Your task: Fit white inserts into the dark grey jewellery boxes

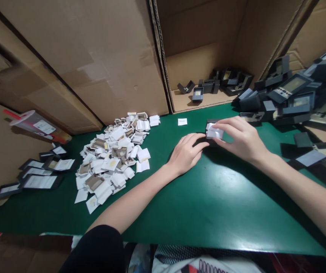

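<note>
A small black box (210, 124) sits on the green table (208, 197) at centre. My right hand (241, 138) reaches over it from the right, its fingertips pinched on a white insert (215, 132) that lies on the box. Resting flat on the table just left of the box, my left hand (186, 152) touches its near side with stretched fingers. One loose white card (182, 121) lies a little behind and to the left of the box.
A heap of white and tan paper inserts (113, 159) covers the left middle. Flat black sleeves (37, 174) lie far left beside a capped cup (36, 125). An open cardboard carton (202, 57) holds several black boxes; more black boxes (299, 94) pile at right.
</note>
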Demonstrator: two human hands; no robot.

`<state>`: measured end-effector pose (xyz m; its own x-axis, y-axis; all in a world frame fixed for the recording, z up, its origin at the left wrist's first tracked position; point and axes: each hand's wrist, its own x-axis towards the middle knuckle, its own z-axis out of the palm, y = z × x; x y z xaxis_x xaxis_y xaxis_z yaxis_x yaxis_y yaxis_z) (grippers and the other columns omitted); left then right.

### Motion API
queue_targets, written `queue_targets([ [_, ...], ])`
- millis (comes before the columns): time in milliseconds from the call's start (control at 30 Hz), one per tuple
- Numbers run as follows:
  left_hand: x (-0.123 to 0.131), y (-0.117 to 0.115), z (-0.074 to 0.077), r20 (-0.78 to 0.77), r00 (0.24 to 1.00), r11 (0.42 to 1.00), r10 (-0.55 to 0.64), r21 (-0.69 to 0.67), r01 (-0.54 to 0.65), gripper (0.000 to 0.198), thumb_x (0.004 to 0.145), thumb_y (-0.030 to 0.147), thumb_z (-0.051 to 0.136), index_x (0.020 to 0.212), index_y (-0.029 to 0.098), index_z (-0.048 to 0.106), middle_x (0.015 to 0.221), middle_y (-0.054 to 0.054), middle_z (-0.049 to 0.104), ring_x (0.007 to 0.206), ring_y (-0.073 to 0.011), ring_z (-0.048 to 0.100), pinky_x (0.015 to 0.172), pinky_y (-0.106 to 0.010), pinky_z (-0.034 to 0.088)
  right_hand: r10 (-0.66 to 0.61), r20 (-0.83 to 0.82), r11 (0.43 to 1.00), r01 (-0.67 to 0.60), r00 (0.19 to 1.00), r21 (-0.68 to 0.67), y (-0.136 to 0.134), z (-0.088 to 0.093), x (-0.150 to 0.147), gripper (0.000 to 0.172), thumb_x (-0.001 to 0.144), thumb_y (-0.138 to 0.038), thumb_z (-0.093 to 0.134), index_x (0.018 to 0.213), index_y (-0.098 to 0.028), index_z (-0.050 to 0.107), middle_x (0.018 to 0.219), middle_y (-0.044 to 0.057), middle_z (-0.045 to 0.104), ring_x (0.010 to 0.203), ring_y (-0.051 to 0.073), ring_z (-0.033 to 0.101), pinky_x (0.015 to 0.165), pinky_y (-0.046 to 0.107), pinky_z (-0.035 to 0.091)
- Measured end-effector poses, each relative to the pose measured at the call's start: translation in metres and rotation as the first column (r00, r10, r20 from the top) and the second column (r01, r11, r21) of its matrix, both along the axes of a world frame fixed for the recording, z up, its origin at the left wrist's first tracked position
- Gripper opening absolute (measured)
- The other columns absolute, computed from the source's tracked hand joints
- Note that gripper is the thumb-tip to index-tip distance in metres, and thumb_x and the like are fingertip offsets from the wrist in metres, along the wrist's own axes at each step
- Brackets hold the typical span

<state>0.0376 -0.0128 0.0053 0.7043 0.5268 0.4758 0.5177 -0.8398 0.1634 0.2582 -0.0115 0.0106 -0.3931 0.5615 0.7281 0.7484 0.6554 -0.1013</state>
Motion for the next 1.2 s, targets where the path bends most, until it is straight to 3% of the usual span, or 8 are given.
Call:
queue_targets([
  [167,0.000,0.003,-0.006,-0.047,0.998,0.999,-0.045,0.005,0.045,0.029,0.092,0.015,0.044,0.119,0.016,0.056,0.124,-0.008,0.057,0.119,-0.0205,0.049,0.102,-0.039,0.042,0.056,0.021,0.998,-0.055,0.998,-0.017,0.001,-0.005,-0.003,0.029,0.084,-0.021,0.059,0.113,-0.019,0.059,0.105,0.011,0.064,0.095,0.025,0.058,0.079,0.039,0.052],
  [433,0.001,0.000,0.000,-0.220,0.975,0.999,0.039,0.007,-0.038,0.036,0.093,0.018,0.043,0.128,0.018,0.049,0.110,-0.008,0.059,0.103,-0.0215,0.051,0.086,-0.036,0.045,0.090,0.038,0.995,-0.088,0.995,-0.052,0.003,-0.003,0.000,0.028,0.085,-0.021,0.059,0.112,-0.018,0.059,0.105,0.011,0.064,0.093,0.024,0.059,0.078,0.037,0.050],
  [667,0.002,-0.002,0.000,-0.218,0.972,0.996,0.084,0.023,-0.081,0.034,0.092,0.017,0.043,0.125,0.016,0.052,0.105,-0.008,0.058,0.097,-0.0214,0.052,0.080,-0.034,0.046,0.174,0.089,0.981,-0.166,0.981,-0.097,0.005,0.008,0.013,0.031,0.080,-0.022,0.060,0.111,-0.019,0.058,0.104,0.011,0.061,0.090,0.024,0.056,0.075,0.037,0.049],
  [967,0.003,0.001,-0.006,-0.100,0.995,1.000,0.010,-0.020,-0.012,0.037,0.089,0.012,0.044,0.125,0.016,0.051,0.129,-0.011,0.053,0.121,-0.0223,0.049,0.100,-0.040,0.046,0.162,0.154,0.978,-0.139,0.975,-0.153,0.009,0.003,0.016,0.018,0.082,-0.024,0.058,0.098,-0.019,0.063,0.101,0.011,0.059,0.088,0.024,0.055,0.074,0.036,0.048],
  [1200,0.002,0.000,-0.006,-0.081,0.997,0.999,0.005,-0.048,-0.009,0.036,0.089,0.011,0.044,0.123,0.016,0.052,0.132,-0.012,0.051,0.126,-0.0237,0.046,0.103,-0.042,0.046,0.198,0.106,0.967,-0.177,0.974,-0.181,0.011,-0.002,0.017,0.025,0.084,-0.025,0.058,0.109,-0.019,0.060,0.106,0.010,0.062,0.093,0.022,0.057,0.076,0.034,0.049],
])
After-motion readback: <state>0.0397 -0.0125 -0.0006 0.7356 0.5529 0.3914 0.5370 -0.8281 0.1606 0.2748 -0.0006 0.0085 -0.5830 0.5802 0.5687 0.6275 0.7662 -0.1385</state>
